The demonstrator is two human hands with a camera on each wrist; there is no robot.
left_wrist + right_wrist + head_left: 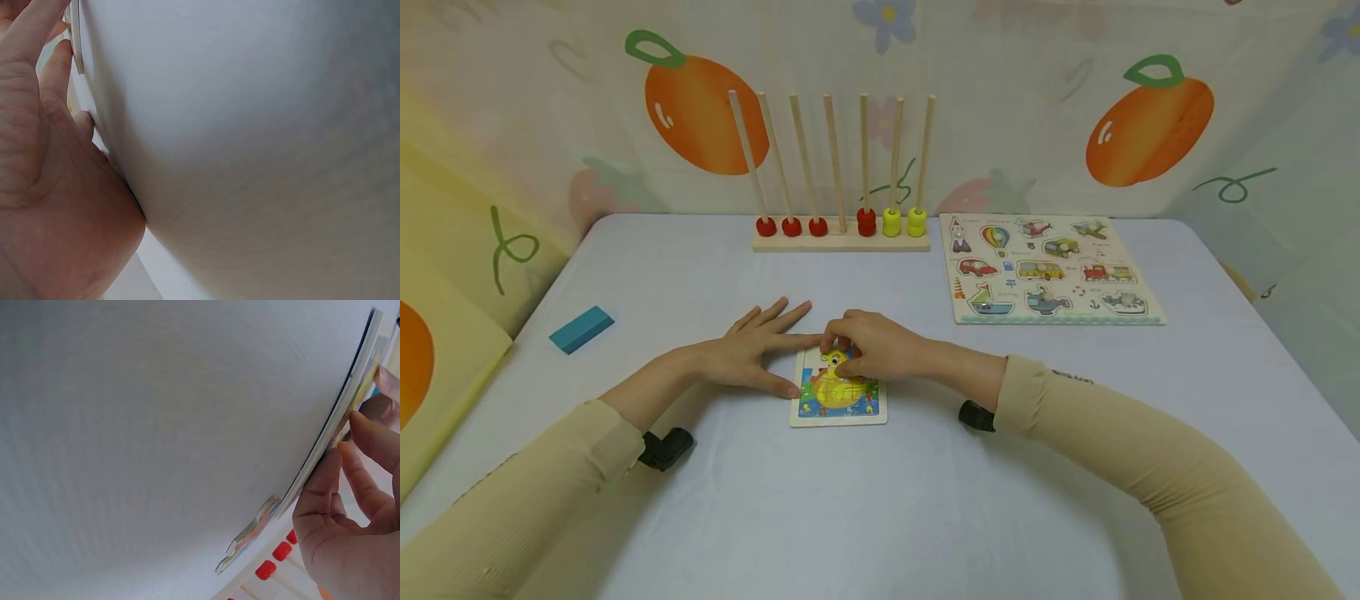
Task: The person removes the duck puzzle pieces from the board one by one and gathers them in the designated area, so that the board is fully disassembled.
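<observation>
A small jigsaw puzzle (838,408) of a yellow duck in a wooden frame lies flat on the white table. My left hand (752,348) rests beside it with fingers spread, thumb at the frame's left edge and index finger along its top edge. Over the puzzle's upper right, my right hand (880,346) has its fingers curled, and thumb and fingertips pinch a puzzle piece (340,432) at the board's surface. The piece is mostly covered by the fingers. In the right wrist view, loose puzzle pieces (251,534) lie just off the frame's edge.
A wooden bead rack (842,243) with upright rods and red and yellow beads stands at the back. To its right lies a vehicle peg puzzle board (1045,250). A blue block (582,330) sits at the left. Behind the table hangs a fruit-patterned cloth (1000,92).
</observation>
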